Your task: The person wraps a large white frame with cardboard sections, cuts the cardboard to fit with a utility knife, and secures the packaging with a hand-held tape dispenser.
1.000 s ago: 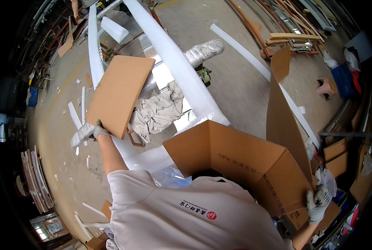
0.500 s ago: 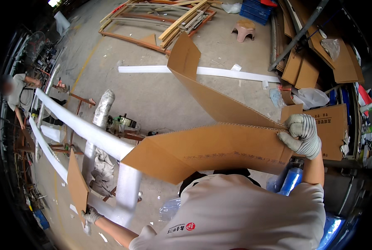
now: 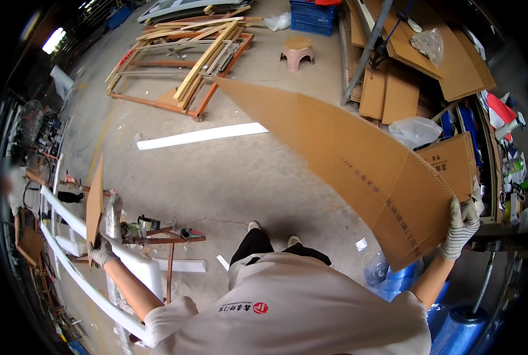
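Note:
My left hand [image 3: 102, 253], in a pale work glove, is closed around the lower end of a narrow brown cardboard piece [image 3: 96, 201] that stands up from it. Out to the right, my right hand [image 3: 465, 228], in a striped glove, grips the near right edge of a long cardboard sheet [image 3: 341, 157]. That sheet is creased and slants away to the far left. Beside my left arm lies a long frame part wrapped in white foam [image 3: 68, 216]. It rests by reddish metal supports [image 3: 169, 235].
Stacked wood and metal frames [image 3: 187, 65] lie ahead, near a pink stool [image 3: 297, 54] and blue crates [image 3: 311, 18]. A white foam strip [image 3: 199, 136] is on the floor. Cardboard [image 3: 394, 89] leans at right; blue film rolls [image 3: 459, 331] stand nearby. A co-worker [image 3: 24, 189] is far left.
The large cardboard sheet has swung right, off the foam-wrapped frame, and opened flatter. My left hand has moved up with its cardboard piece. The whole view has shifted, showing my feet.

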### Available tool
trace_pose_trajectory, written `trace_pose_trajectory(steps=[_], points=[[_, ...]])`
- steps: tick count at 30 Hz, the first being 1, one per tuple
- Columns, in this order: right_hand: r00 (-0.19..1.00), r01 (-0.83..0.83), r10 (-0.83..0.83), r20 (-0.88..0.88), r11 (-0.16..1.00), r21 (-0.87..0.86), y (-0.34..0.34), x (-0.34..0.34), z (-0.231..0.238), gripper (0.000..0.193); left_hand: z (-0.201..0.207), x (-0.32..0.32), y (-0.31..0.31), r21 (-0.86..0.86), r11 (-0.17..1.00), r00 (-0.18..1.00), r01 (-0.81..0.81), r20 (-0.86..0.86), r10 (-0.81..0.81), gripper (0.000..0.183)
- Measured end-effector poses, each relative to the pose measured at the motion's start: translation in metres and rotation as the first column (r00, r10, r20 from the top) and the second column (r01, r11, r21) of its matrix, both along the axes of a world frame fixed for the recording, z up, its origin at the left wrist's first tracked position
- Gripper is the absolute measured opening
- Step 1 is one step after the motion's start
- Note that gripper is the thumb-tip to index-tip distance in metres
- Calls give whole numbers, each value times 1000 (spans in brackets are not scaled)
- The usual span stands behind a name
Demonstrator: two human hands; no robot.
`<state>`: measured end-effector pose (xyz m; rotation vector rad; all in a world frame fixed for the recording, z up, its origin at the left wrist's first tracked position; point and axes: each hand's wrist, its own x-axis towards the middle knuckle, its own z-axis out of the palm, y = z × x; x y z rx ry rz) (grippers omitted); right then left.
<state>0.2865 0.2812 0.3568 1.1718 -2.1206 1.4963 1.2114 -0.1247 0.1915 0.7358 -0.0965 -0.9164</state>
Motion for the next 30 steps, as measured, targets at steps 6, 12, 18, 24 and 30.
trace_pose_trajectory(steps=[6, 12, 18, 24, 30], points=[[847, 522, -531, 8, 836, 168, 48, -55, 16, 38, -35, -169, -186, -47, 992, 985, 120, -117, -125, 33], [694, 701, -714, 92, 700, 138, 49, -34, 71, 19, -70, -320, -375, 75, 986, 976, 148, -170, -133, 31], [765, 644, -538, -354, 636, 424, -158, -17, 100, 21, -113, -442, -540, 114, 918, 907, 379, -244, -344, 27], [891, 450, -374, -256, 661, 601, -301, -96, -3, 24, -99, -602, -621, 185, 841, 858, 509, -186, -478, 24], [938, 63, -334, 96, 435, 898, -494, -167, -166, 15, -105, -709, -694, 194, 725, 751, 661, -187, -634, 26]])
